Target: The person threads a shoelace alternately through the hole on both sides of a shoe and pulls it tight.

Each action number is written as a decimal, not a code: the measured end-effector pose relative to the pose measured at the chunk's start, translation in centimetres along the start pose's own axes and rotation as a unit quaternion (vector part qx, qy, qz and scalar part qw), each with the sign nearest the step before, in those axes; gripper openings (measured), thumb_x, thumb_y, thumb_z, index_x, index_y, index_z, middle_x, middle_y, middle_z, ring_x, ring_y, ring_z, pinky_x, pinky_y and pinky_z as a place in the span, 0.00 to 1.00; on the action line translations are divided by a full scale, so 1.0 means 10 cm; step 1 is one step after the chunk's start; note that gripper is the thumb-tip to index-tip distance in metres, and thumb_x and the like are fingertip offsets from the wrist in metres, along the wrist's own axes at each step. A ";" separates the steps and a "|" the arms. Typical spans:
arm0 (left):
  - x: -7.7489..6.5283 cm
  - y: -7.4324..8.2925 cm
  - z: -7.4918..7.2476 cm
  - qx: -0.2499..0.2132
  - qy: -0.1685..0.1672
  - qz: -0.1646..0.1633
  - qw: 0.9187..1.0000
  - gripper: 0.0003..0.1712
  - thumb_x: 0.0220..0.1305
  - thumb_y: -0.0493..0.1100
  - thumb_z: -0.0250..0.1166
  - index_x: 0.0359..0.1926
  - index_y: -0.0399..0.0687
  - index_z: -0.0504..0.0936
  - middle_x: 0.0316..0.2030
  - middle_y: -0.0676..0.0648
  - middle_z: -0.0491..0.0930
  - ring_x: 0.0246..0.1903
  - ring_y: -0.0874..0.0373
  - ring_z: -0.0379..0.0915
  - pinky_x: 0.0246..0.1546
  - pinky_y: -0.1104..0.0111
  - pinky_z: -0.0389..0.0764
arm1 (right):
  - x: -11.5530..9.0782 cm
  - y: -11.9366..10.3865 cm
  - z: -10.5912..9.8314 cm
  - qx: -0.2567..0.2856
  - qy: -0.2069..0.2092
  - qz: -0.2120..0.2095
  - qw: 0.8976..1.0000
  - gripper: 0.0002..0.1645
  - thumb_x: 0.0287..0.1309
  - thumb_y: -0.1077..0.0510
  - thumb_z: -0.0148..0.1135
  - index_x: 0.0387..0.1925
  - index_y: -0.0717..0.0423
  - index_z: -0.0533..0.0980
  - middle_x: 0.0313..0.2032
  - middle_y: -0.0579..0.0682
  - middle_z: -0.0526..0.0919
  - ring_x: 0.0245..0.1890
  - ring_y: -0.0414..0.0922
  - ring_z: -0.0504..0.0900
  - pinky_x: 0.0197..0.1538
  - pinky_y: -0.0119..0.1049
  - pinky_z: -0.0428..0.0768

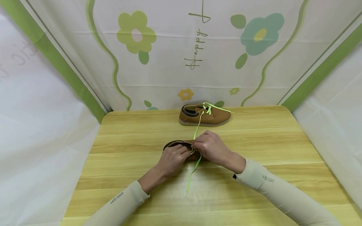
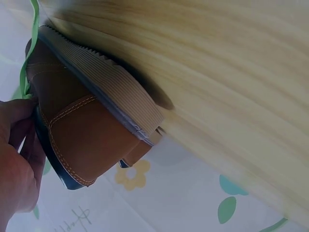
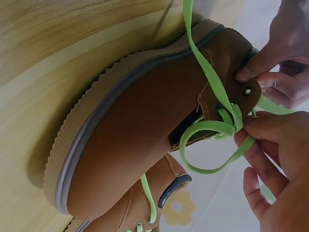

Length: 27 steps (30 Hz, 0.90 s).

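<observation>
A brown shoe [image 3: 120, 140] stands on the table under both hands, its heel toward the left in the head view. My left hand [image 1: 174, 158] pinches the shoe's eyelet flap [image 3: 247, 99], thumb on the outer side beside a metal eyelet. With thumb and fingertips, my right hand [image 1: 213, 147] pinches a bright green shoelace [image 3: 210, 79] close to the eyelets. The lace forms a loose loop next to the fingers in the right wrist view. One lace end [image 1: 190, 182] trails over the table toward the person; another stretches toward the back. The hands cover most of the opening in the head view.
A matching brown shoe [image 1: 217, 117] with green laces stands behind, at the table's far edge near a printed fabric wall [image 1: 169, 62]. The wooden table [image 1: 127, 188] extends to both sides, with white side panels [image 1: 42, 125] beyond its left and right edges.
</observation>
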<state>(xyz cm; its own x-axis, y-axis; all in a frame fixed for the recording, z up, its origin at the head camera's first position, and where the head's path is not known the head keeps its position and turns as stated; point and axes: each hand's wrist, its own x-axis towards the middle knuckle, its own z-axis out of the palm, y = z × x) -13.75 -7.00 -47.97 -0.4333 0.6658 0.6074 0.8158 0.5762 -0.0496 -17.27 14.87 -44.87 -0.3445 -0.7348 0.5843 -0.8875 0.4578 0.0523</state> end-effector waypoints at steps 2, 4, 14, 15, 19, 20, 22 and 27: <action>0.00 0.00 0.00 -0.002 -0.001 -0.002 1.000 0.07 0.68 0.38 0.72 0.30 0.49 0.88 0.29 0.53 0.86 0.30 0.59 0.81 0.30 0.69 0.82 | 0.00 0.00 0.00 -0.002 -0.005 -0.005 1.000 0.14 0.49 0.74 0.74 0.29 0.51 0.90 0.31 0.42 0.91 0.33 0.38 0.88 0.40 0.38 0.82; 0.00 0.00 0.00 -0.002 0.001 -0.003 1.000 0.08 0.67 0.39 0.72 0.29 0.49 0.88 0.29 0.53 0.85 0.29 0.59 0.81 0.30 0.69 0.82 | -0.01 0.00 0.01 -0.003 -0.009 -0.011 1.000 0.14 0.51 0.74 0.73 0.28 0.51 0.89 0.31 0.42 0.91 0.33 0.39 0.88 0.41 0.38 0.81; 0.01 -0.02 0.01 -0.081 0.016 -0.061 0.995 0.04 0.62 0.37 0.78 0.32 0.49 0.91 0.32 0.53 0.88 0.35 0.59 0.85 0.38 0.68 0.86 | -0.06 -0.01 0.02 0.036 -0.013 0.001 0.999 0.11 0.53 0.72 0.75 0.32 0.54 0.89 0.37 0.47 0.88 0.38 0.44 0.87 0.44 0.41 0.81; 0.00 -0.02 0.01 -0.088 0.017 -0.068 0.994 0.04 0.61 0.37 0.79 0.32 0.48 0.91 0.32 0.53 0.88 0.35 0.59 0.86 0.39 0.68 0.86 | -0.06 -0.02 0.01 0.042 -0.013 0.006 0.999 0.11 0.53 0.72 0.74 0.32 0.54 0.89 0.37 0.48 0.88 0.39 0.44 0.87 0.45 0.41 0.81; 0.00 -0.03 0.01 -0.111 0.014 -0.098 0.989 0.04 0.61 0.35 0.78 0.32 0.48 0.91 0.33 0.52 0.89 0.37 0.58 0.87 0.41 0.66 0.87 | -0.08 -0.03 0.00 0.065 -0.015 0.026 0.997 0.12 0.53 0.73 0.72 0.35 0.55 0.89 0.38 0.48 0.88 0.40 0.46 0.87 0.46 0.42 0.81; -0.01 -0.03 0.02 -0.119 0.013 -0.107 0.987 0.04 0.61 0.35 0.79 0.33 0.47 0.91 0.33 0.52 0.89 0.37 0.58 0.87 0.41 0.65 0.87 | -0.08 -0.03 0.00 0.068 -0.016 0.031 0.997 0.12 0.53 0.72 0.72 0.36 0.55 0.89 0.38 0.47 0.89 0.41 0.46 0.87 0.45 0.42 0.81; -0.01 -0.03 0.02 -0.137 0.006 -0.129 0.982 0.04 0.60 0.34 0.79 0.33 0.47 0.92 0.33 0.52 0.89 0.37 0.58 0.87 0.41 0.65 0.87 | -0.09 -0.04 0.01 0.074 -0.019 0.042 0.996 0.12 0.53 0.72 0.72 0.37 0.55 0.88 0.39 0.47 0.89 0.41 0.46 0.86 0.44 0.41 0.80; -0.01 -0.03 -0.01 -0.183 -0.022 -0.190 0.964 0.03 0.61 0.35 0.78 0.35 0.46 0.92 0.34 0.51 0.89 0.38 0.58 0.88 0.42 0.62 0.88 | -0.13 -0.07 0.02 0.083 -0.013 0.066 0.994 0.15 0.52 0.73 0.71 0.40 0.55 0.87 0.38 0.46 0.89 0.41 0.45 0.86 0.43 0.41 0.78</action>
<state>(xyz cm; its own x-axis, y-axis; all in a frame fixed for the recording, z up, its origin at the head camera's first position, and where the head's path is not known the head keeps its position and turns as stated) -13.94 -7.31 -47.98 -0.7366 0.4645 0.4916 0.6722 0.5824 0.4571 -16.23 15.38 -45.85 -0.4678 -0.6871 0.5559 -0.8713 0.4640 -0.1597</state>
